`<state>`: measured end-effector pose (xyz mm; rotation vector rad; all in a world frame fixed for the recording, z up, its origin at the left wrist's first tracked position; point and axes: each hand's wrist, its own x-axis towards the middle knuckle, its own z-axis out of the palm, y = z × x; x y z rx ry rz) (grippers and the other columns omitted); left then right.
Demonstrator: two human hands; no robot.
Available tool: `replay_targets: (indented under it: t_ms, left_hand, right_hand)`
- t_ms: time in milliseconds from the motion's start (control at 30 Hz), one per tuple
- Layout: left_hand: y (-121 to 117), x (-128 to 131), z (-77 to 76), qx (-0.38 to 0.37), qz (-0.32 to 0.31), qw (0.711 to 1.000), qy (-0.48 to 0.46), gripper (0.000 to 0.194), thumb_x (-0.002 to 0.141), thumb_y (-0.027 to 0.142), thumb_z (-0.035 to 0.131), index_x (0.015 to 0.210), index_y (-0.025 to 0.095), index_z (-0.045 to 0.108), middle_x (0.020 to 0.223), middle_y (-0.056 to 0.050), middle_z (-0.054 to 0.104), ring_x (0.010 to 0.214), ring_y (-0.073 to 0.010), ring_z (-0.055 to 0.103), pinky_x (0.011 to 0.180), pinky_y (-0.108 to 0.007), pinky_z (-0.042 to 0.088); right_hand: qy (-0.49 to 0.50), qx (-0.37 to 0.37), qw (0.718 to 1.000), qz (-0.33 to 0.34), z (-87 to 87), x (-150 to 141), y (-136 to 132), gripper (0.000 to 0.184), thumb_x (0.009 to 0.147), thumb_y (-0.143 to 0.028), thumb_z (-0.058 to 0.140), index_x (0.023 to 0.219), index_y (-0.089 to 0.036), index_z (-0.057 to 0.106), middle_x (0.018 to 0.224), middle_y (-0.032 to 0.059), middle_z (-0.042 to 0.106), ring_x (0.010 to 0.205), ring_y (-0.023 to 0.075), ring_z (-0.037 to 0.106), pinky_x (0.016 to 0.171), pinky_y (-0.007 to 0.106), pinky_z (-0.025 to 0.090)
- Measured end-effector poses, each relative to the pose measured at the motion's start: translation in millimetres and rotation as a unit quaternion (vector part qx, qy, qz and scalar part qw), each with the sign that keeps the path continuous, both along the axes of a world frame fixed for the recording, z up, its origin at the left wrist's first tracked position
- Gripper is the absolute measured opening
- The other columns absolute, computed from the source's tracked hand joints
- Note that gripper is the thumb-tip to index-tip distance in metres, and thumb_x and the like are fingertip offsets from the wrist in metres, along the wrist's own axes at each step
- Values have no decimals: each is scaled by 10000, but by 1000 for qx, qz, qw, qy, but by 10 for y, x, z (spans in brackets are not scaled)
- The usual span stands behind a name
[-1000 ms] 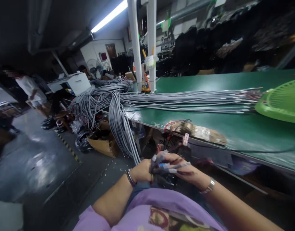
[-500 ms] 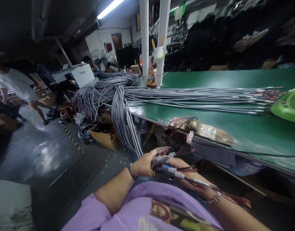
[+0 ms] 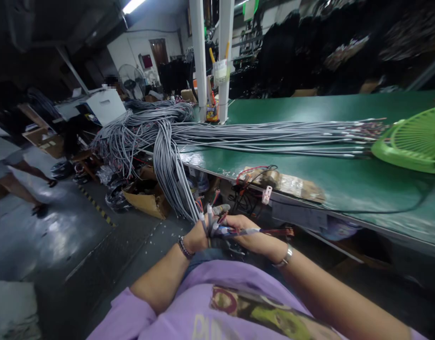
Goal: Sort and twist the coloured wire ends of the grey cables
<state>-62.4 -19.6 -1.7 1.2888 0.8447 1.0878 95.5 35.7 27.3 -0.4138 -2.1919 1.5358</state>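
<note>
My left hand is closed around several grey cables, whose stripped ends fan out with thin coloured wires. Wrapping covers at least one of its fingertips. My right hand meets it from the right, its fingers closed on the end of a cable whose red and dark wires point right. Where the two hands meet, the exact grip of the fingers is partly hidden. From the bench edge a thick bundle of grey cables hangs down to my left hand.
Long grey cables lie along the green bench. A green fan stands at right; a taped cardboard strip lies near the front edge. Below are a cardboard box and dangling black wires. A person walks at far left.
My hands have drawn closer together, and several cable ends now point upward instead of right. The view has shifted a little to the right. The person at left has moved across the floor.
</note>
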Motion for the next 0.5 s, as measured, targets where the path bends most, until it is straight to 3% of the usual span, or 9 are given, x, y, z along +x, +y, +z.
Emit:
replay_targets:
  t_ms: [133, 333, 433, 500]
  left_hand:
    - [-23, -47, -59, -27, 14, 999, -25, 936, 515, 427, 880, 1338, 202, 496, 1138, -130, 663, 899, -253, 659, 711, -319, 549]
    - [-69, -47, -81, -16, 96, 994, -42, 779, 543, 427, 863, 1233, 193, 588, 1011, -91, 703, 850, -234, 662, 704, -296, 545]
    - [-104, -1, -65, 32, 133, 990, -20, 698, 576, 433, 847, 1192, 192, 623, 970, -81, 712, 859, -247, 661, 760, -330, 549]
    - [-144, 57, -71, 78, 193, 978, -4, 652, 611, 443, 827, 1180, 194, 630, 996, -82, 710, 928, -264, 653, 848, -365, 533]
  right_hand:
    - [-10, 1, 999, 33, 53, -98, 60, 450, 872, -561, 484, 786, -170, 690, 735, 33, 636, 589, 133, 542, 572, 260, 490]
    - [11, 47, 998, 40, 48, -227, 84, 351, 909, -460, 483, 878, -184, 698, 747, 26, 656, 629, 137, 562, 628, 250, 499]
    - [38, 62, 997, 5, 12, -230, 90, 326, 913, -435, 487, 875, -176, 681, 780, 38, 667, 702, 156, 583, 704, 273, 502]
    - [37, 45, 997, -53, -10, -218, 72, 335, 895, -466, 503, 811, -176, 647, 721, 31, 644, 667, 158, 570, 659, 271, 493]
